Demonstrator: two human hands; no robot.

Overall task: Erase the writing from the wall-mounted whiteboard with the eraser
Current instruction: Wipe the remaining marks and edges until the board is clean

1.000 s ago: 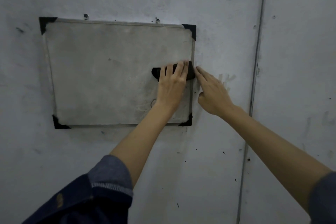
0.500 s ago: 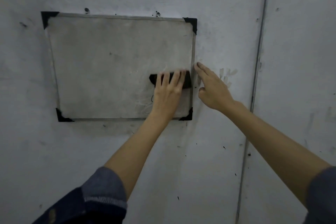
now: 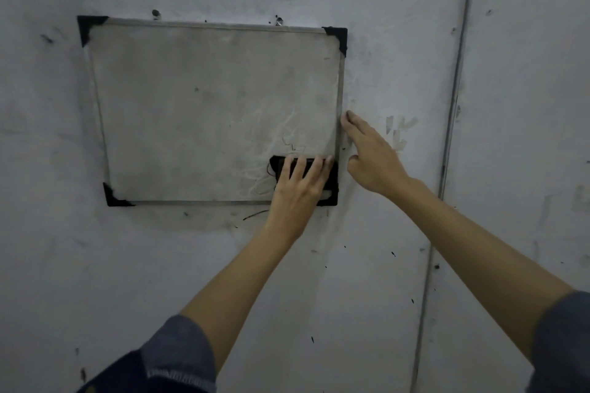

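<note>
Whiteboard, smudged grey; at five o'clock my left hand presses straight fingers on black eraser; right hand, fingers relaxed, touches its frame.

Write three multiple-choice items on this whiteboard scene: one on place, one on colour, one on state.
1. Where on the whiteboard is the eraser?
A. top left
B. centre
C. bottom right

2. What colour are the board's corner caps?
A. black
B. red
C. white

3. How does the left hand meet the eraser?
A. apart from it
B. straight fingers pressing on it
C. pinching one end

Key: 1 C, it sits by the lower right corner; 2 A, all visible caps are black; 3 B, flat fingers lie across it, while the right hand rests beside the frame.
</note>
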